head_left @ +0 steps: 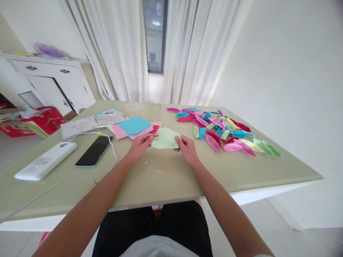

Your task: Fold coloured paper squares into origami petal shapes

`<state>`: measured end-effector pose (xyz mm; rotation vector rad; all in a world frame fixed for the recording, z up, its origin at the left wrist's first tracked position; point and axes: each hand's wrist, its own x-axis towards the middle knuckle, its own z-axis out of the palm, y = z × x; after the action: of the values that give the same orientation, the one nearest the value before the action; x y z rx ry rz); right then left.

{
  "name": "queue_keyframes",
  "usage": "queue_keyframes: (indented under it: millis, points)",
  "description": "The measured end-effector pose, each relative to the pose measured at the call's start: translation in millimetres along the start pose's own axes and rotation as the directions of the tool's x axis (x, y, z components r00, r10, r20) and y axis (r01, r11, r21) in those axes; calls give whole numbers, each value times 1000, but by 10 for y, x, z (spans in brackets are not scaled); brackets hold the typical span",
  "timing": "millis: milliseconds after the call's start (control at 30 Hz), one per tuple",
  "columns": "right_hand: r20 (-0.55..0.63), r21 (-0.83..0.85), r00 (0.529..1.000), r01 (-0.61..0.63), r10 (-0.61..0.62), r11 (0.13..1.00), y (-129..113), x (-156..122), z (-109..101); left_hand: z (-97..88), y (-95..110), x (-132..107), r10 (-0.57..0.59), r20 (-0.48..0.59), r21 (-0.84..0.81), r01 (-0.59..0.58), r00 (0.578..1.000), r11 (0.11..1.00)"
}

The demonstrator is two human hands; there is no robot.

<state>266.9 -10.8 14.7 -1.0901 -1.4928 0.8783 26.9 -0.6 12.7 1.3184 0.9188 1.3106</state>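
Observation:
A light green sheet of paper [165, 138], with its corners folded in, is held up over the table between both hands. My left hand [139, 146] pinches its left end between thumb and fingers. At the opposite end, my right hand [187, 147] grips the paper with the thumb on top. Just beyond my left hand lies a stack of coloured square paper sheets [135, 125], a blue one uppermost. To the right of my right hand spreads a pile of folded paper pieces [211, 123] in pink, blue, yellow, green and red, pointed like petals.
On the left of the table [166, 178] lie a black phone [94, 151], a white power bank [46, 160] and a white cable [114, 153]. Behind them are clear plastic packets [109, 120] and a printed sheet [79, 127]. A white cabinet [53, 82] stands beyond, near curtains [118, 50].

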Motion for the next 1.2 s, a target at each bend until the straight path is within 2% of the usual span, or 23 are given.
queue_keyframes:
  millis: [167, 300, 433, 633, 933, 1200]
  points:
    - [43, 54, 999, -20, 18, 998, -10, -8, 15, -8, 38, -4, -4, 46, -169, 12, 999, 986]
    - [56, 77, 998, -32, 28, 997, -11, 1, 13, -10, 59, -27, -17, 98, -208, 37, 995, 977]
    - [86, 81, 996, -38, 31, 996, -39, -10, 15, 11, 67, -49, -27, 126, -197, 52, 992, 979]
    - [140, 53, 990, -42, 34, 998, -60, -44, 24, 16, 54, -27, -42, 68, -120, 50, 997, 992]
    - [113, -43, 993, 34, -29, 999, -79, -60, 16, -31, 87, -33, -89, 108, -62, 96, 990, 993]
    - [111, 20, 994, -4, 2, 1000, -75, -45, 12, -49, 82, -3, -112, 27, -30, 113, 993, 993]
